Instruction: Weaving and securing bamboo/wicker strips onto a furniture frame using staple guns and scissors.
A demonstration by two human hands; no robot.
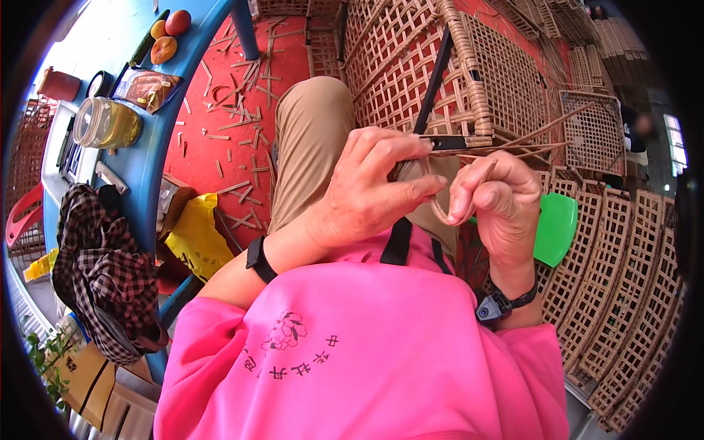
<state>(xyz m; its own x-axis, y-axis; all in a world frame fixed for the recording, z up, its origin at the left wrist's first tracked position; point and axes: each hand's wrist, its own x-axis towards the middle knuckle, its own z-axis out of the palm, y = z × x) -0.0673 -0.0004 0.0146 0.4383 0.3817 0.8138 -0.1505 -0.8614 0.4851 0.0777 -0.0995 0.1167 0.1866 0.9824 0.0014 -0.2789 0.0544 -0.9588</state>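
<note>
A thin brown wicker strip (438,210) curves in a loop between my two hands, in front of my lap. My right hand (501,202) is closed on it, thumb against curled fingers, with a pointed end sticking up. My left hand (374,183) pinches at the other side of the loop, its index finger lying along a black bar (446,142) at the woven frame's lower corner. The fingertips partly hide what they grip there. Beyond stands the large open-weave wicker panel (411,66), with several loose strands (543,143) reaching out to the right.
At the left, a blue table (158,125) holds a jar (106,122), fruit (164,50) and a checked cloth (103,271). Cut wicker bits (246,81) litter the red floor. A green plastic piece (555,229) and stacked woven panels (623,293) are at the right.
</note>
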